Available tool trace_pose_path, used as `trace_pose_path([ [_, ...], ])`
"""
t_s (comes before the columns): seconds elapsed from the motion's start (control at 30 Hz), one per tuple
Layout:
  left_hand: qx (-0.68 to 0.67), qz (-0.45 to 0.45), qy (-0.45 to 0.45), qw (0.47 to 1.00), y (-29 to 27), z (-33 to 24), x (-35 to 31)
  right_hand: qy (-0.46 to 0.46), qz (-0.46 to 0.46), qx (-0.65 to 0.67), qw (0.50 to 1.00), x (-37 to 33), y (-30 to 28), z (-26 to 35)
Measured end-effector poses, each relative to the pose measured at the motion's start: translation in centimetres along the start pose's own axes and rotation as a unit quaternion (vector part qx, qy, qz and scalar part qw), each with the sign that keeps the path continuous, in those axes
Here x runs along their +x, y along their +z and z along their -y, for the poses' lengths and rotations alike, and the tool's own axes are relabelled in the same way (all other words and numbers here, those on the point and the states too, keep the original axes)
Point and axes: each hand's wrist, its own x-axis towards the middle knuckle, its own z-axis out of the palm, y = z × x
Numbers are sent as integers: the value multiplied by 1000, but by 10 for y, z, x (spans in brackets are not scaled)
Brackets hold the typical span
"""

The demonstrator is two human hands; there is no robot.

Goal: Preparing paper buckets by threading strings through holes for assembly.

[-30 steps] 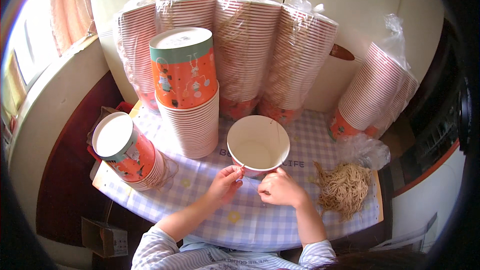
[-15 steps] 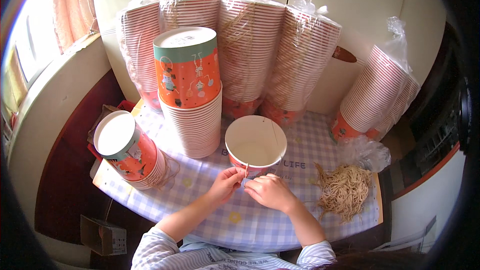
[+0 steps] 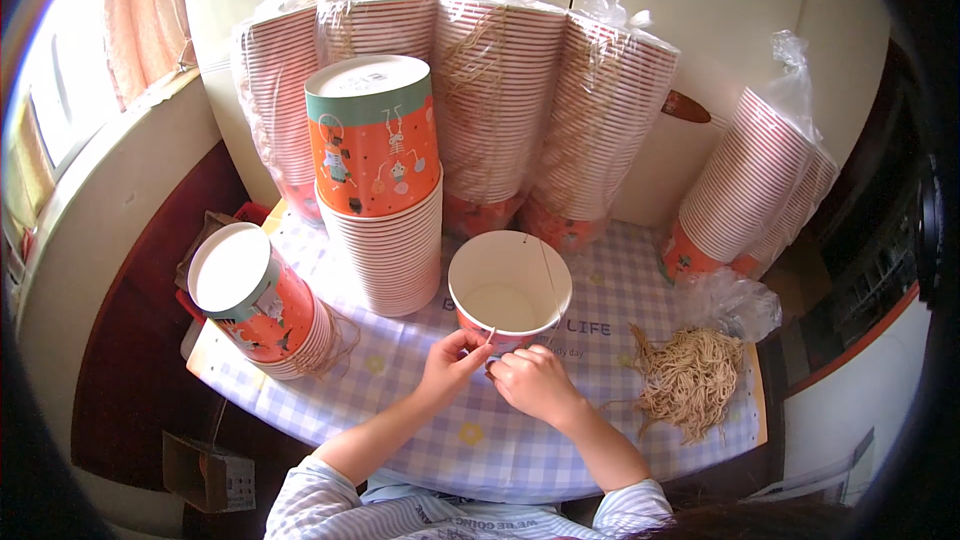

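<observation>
The left hand (image 3: 455, 362) and right hand (image 3: 536, 380) hide part of the open tub's (image 3: 510, 285) near wall; the string (image 3: 491, 336) at their fingertips is too fine to follow. The lower edge cuts off the striped shirt (image 3: 450, 516), the upper edge the curtain (image 3: 150, 15).

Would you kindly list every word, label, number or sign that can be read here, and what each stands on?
I leave the wording uncopied, but print shows here:
Tablecloth: large blue capitals, legible but partly hidden by the open tub; smaller lines below, only partly readable.
Shirt: dark lettering, partly legible.
Upturned tub on the tall stack: marking on its base, too small to read.
Cardboard box: print too small to read.
</observation>
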Motion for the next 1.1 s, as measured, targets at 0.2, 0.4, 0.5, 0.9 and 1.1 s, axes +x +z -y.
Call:
trace_pose_path([
  [0.2, 16, -19, 2, 1000, -2, 0, 0, 3, 6, 7, 1000, -2, 0, -1],
  [0.4, 71, -13, 42, 996, -2, -1, -2, -20, 15, -5, 1000, -2, -4, 1],
  [0.5, 94, -22, 67, 993, 1, -3, -3, -26, 12, -2, 1000, -2, -6, 2],
  [0.9, 93, -57, 90, 990, 4, 1, -4, -49, 46, -17, 998, -5, -6, 15],
  [1.1, 179, -89, 126, 972, 7, -3, -7, -62, 59, -19, 996, -5, -9, 20],
])
